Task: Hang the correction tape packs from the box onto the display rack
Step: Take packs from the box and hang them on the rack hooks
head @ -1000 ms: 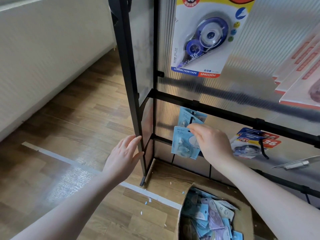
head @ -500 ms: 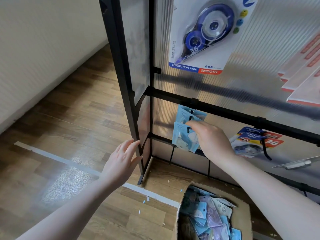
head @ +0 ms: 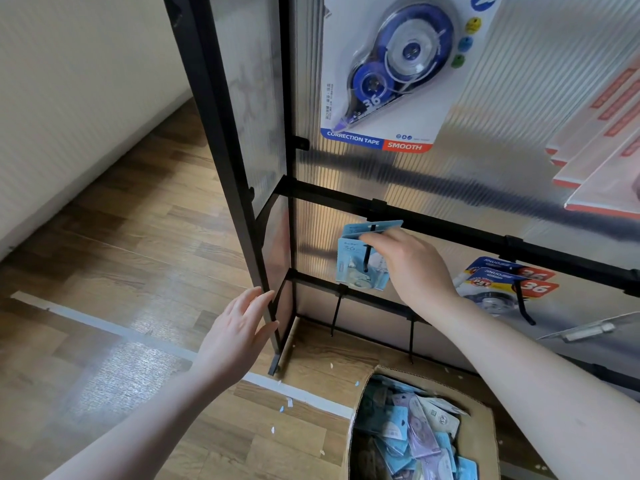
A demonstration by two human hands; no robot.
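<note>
A light blue correction tape pack (head: 353, 265) hangs on a black hook of the display rack (head: 433, 220), in front of another blue pack (head: 372, 228) on the same hook. My right hand (head: 412, 268) pinches the front pack's top edge at the hook. My left hand (head: 239, 327) is open, its fingertips touching the rack's black corner post (head: 239, 188). The cardboard box (head: 485, 438) at the bottom holds several blue and purple packs (head: 412, 431).
A large blue correction tape pack (head: 398, 74) hangs higher up. Packs marked 36 (head: 502, 285) hang on a hook to the right. Red-edged cards (head: 606, 150) fill the upper right. Wooden floor (head: 138, 237) and a white wall (head: 69, 81) lie left.
My right hand has slid the blue pack further back along the hook. The view moved closer and tilted down a little. My left hand stays at the post.
</note>
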